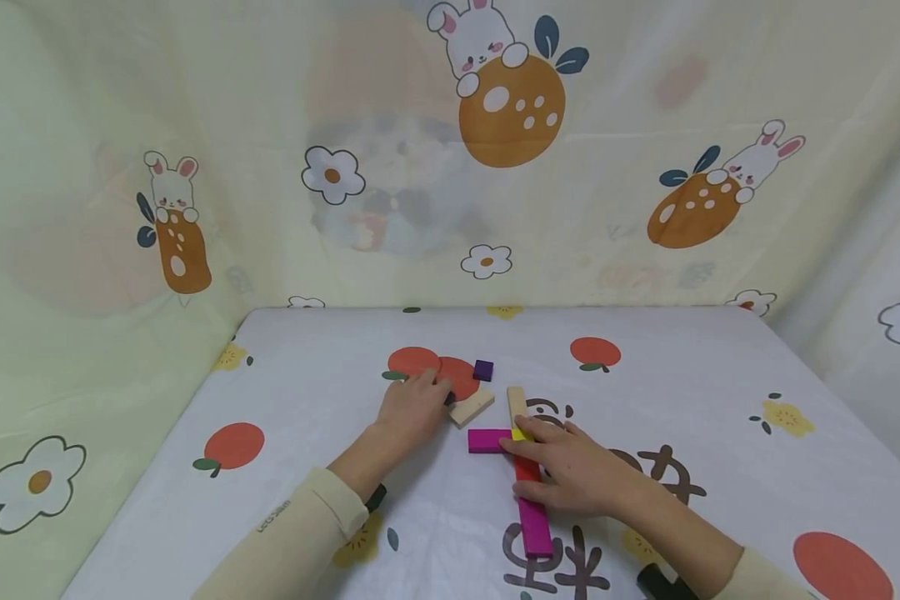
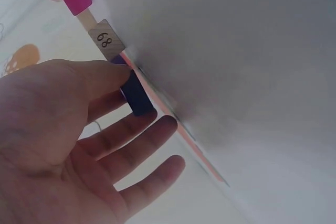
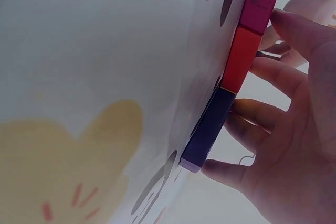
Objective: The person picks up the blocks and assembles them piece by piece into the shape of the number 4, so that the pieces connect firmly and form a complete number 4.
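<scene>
Between its thumb and fingers, my left hand (image 1: pixel 414 408) pinches a dark navy block (image 2: pixel 138 97). A plain wooden block (image 1: pixel 472 408) marked 68 lies just right of that hand, with a small dark purple block (image 1: pixel 483 370) behind it. My right hand (image 1: pixel 579 471) rests with spread fingers on an arrangement of blocks. In it are a wooden block (image 1: pixel 517 403), a yellow block (image 1: pixel 521 434), a red block (image 1: pixel 527 468) and a magenta block (image 1: pixel 536 533), with another magenta block (image 1: pixel 487 441) jutting left. The right wrist view also shows a dark purple block (image 3: pixel 209 128) against the red one.
A white printed cloth (image 1: pixel 330 350) with fruit, flowers and brown lettering covers the table. Behind it hangs a pale curtain (image 1: pixel 390 75) with rabbit prints. The curtain also rises on the left and right sides.
</scene>
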Demonstrator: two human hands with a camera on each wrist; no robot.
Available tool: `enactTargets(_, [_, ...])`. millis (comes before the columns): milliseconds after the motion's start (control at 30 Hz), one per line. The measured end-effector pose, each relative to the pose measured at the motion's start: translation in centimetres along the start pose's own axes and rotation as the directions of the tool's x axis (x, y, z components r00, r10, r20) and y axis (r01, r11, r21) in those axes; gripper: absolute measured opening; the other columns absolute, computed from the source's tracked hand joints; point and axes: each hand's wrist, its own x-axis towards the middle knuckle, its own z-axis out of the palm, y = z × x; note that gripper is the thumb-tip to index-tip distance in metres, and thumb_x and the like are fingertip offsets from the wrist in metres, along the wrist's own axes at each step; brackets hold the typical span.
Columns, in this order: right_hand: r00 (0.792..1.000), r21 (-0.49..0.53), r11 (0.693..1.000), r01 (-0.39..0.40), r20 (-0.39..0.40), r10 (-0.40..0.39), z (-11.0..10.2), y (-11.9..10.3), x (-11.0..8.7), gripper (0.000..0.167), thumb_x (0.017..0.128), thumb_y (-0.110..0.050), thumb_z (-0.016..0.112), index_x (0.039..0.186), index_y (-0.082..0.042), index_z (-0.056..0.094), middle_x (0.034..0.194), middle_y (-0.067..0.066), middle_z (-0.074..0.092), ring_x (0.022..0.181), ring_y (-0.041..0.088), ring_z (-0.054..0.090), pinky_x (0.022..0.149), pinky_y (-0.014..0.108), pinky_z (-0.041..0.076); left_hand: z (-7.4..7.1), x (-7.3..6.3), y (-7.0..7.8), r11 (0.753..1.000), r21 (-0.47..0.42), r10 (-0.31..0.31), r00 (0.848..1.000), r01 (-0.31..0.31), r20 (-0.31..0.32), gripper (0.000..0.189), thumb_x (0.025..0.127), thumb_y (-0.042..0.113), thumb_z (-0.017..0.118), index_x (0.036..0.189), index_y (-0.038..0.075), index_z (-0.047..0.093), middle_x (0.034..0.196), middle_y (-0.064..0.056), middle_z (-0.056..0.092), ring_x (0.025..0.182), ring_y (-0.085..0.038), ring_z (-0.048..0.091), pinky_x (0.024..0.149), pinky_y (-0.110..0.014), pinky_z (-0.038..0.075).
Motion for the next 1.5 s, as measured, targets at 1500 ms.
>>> enactTargets(1500, [1.000,0.022,1.000,-0.006,0.011,0.006,0.0,0.2,0.2,0.066,0.089,-0.049,0.076,0.148,-0.026,0.059,0.163,0.009,0.042,0.151,0.034,0.039,0.115,0.074,0.028,-1.3,-2.4,0.8,0.996,-0.058,0.061,0.997,-0.064,-0.045,0.028,0.095,0.034,0.076,0.118,0.019,0.068,0.101,-0.001,0.066,0.092,-0.019,0.068,0.083,-0.040,0.057])
